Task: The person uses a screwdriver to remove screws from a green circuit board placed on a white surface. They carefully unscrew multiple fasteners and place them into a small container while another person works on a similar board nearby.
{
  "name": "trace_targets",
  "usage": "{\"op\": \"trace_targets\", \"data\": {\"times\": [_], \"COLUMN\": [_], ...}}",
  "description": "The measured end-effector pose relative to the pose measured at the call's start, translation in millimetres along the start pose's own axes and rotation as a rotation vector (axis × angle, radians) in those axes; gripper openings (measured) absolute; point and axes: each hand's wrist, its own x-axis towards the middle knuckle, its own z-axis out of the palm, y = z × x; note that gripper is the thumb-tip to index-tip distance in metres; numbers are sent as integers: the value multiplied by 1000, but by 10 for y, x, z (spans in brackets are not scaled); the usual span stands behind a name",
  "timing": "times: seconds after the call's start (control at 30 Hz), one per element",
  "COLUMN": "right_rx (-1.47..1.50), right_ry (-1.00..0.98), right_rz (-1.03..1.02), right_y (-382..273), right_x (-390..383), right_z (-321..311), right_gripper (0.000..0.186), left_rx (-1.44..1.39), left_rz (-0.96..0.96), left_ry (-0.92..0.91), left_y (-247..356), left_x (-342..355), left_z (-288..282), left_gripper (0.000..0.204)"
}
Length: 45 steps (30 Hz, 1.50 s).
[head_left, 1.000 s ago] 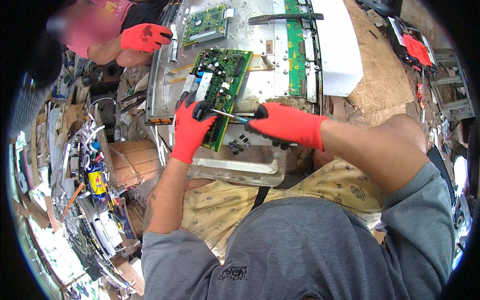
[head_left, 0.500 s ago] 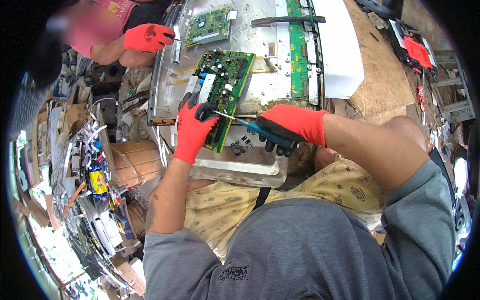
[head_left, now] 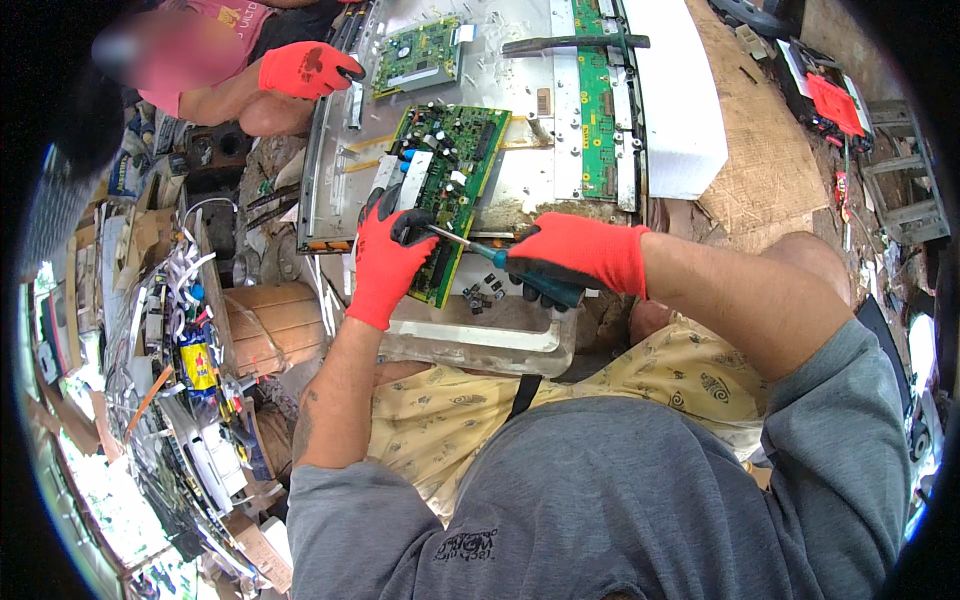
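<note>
My left hand point(head_left: 385, 258), in a red glove with dark fingertips, is closed on the near left part of a green circuit board point(head_left: 470, 165). The board lies tilted over the near edge of a large metal panel point(head_left: 535, 180). In my right hand point(head_left: 585, 252), gloved alike, is a screwdriver point(head_left: 497, 257) with a teal handle. Its shaft points left to the board, right beside my left fingertips; the tip's exact contact is hidden. Several small dark components point(head_left: 484, 293) lie just right of the board's near end, above a translucent plastic tub point(head_left: 470, 345).
A smaller circuit board point(head_left: 415, 58) and a hammer point(head_left: 575, 43) lie on the panel, beside a green strip board point(head_left: 597, 120). Another person's red-gloved hand point(head_left: 308, 70) is at the panel's left edge. Cardboard point(head_left: 770, 150) lies right; scrap point(head_left: 195, 370) piles up left.
My right hand has shifted slightly left and down, and the screwdriver handle tilts differently. My left hand stays on the board. The other person's hand has moved a little right.
</note>
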Motion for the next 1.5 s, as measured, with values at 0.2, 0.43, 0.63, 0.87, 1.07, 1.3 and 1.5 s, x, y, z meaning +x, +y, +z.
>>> {"op": "trace_targets", "data": {"times": [0.2,0.43,0.63,0.87,1.07,1.3,1.5], "right_rx": [-37,18,-109,-218,-27,-363,-192], "right_ry": [82,-1,166,112,101,178,106], "right_rz": [-95,12,-96,-185,-47,-283,-157], "right_y": [30,34,57,167,-146,55,-172], "right_x": [0,40,-10,156,-87,254,198], "right_z": [91,33,133,39,155,84,102], "right_gripper": [43,43,42,40,38,39,39], "left_rx": [-52,-77,-33,-29,-13,17,-35], "left_rz": [25,7,41,51,12,48,18], "left_ry": [2,-9,-30,-30,-20,-28,-31], "left_y": [-12,19,-79,3,-65,17,-38], "left_x": [-32,11,-37,27,-30,-15,-8], "left_z": [-66,-31,-57,-21,11,-9,-5], "left_gripper": [35,39,41,42,41,36,38]}}
